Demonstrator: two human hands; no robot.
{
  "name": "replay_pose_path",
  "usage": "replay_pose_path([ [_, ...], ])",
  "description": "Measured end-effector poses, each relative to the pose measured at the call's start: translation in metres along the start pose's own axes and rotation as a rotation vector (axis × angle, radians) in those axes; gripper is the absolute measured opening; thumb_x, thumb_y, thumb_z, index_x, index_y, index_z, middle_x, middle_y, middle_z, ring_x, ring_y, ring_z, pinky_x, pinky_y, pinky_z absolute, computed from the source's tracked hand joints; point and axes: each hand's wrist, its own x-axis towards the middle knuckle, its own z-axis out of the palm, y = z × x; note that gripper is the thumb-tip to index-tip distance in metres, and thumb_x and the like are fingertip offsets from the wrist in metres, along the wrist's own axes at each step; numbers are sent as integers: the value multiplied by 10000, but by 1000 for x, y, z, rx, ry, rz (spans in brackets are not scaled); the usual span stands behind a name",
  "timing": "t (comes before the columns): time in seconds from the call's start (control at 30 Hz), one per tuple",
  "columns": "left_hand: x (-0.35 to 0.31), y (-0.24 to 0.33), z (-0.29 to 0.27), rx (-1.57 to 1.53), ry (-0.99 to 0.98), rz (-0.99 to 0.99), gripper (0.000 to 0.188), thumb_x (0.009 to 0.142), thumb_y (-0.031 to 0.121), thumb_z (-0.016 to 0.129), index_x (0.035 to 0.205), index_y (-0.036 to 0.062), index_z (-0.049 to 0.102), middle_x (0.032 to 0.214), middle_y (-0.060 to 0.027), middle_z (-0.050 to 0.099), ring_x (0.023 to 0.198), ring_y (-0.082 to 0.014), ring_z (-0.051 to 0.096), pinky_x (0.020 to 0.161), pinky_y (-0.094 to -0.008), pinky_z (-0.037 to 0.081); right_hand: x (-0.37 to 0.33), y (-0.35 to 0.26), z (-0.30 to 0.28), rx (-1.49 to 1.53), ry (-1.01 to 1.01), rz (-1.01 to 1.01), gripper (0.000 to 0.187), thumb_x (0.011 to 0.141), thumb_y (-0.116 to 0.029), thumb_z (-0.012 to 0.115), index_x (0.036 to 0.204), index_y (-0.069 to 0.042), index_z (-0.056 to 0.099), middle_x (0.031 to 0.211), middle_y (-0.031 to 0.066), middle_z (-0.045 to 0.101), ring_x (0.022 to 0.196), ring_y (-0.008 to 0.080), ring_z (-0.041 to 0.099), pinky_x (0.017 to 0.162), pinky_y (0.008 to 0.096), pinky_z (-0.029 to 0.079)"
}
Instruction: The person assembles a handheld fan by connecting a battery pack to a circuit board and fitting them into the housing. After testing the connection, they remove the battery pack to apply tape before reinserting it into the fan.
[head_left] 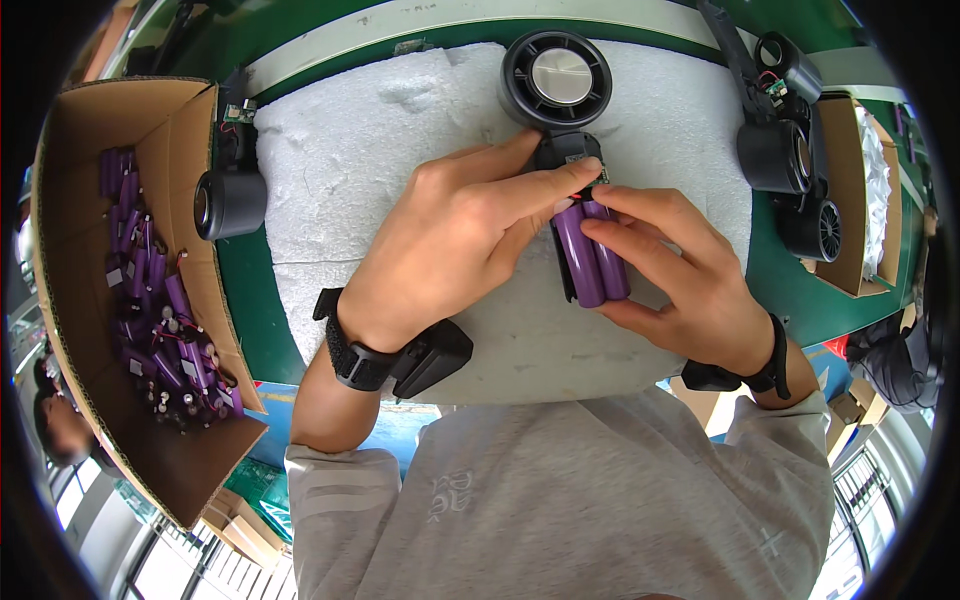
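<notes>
A black handheld fan (516,88) with a round head and silver centre lies on a white foam sheet (350,130), its handle toward me. My left hand (430,240) grips the fan at its neck, index fingertip pressed by a small circuit board (600,172). Two purple cylindrical battery cells (578,255) lie side by side along the open handle, a bit of red wire at their upper end. My right hand (695,275) is closed on this battery pack, fingertips at its top and thumb near its lower end. My left fingers partly cover the board and wires.
A cardboard box (75,230) at the left holds many purple battery packs (150,270). Beside it stands another black fan part (232,205). Several more fan bodies (772,158) sit at the right, near a second cardboard box (850,255) with white wrapping. The table (265,330) is green.
</notes>
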Motion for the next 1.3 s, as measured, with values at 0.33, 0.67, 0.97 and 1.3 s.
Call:
replay_pose_path([
  [0.33,0,-4,2,-14,42,28,343,798,-1,706,1128,96,707,897,-194,679,702,-336,656,839,-372,545,-7,-2,5,-163,48,-32,486,504,-37,846,951,11,664,1317,231,559,995,338,623,793,368,563],
  [0.67,-1,-7,4,-49,104,42,360,762,-10,734,1098,119,729,807,-115,673,572,-202,595,507,-288,448,-8,-3,12,-181,92,2,403,553,-60,829,928,-35,684,1299,184,585,960,313,632,743,359,558],
  [0.97,0,-6,0,-175,11,-87,493,638,60,851,1110,134,730,801,-58,675,619,-130,567,567,-243,460,-4,-7,16,-124,145,146,358,530,-46,859,801,-40,625,1279,146,592,941,278,651,724,338,563],
  [1.3,4,-7,1,-274,-3,-206,521,612,68,873,1110,133,733,828,-11,689,632,-86,515,596,-234,461,-3,-3,15,-241,93,90,352,529,-46,876,747,-30,600,1308,157,555,928,263,676,750,356,579],
])
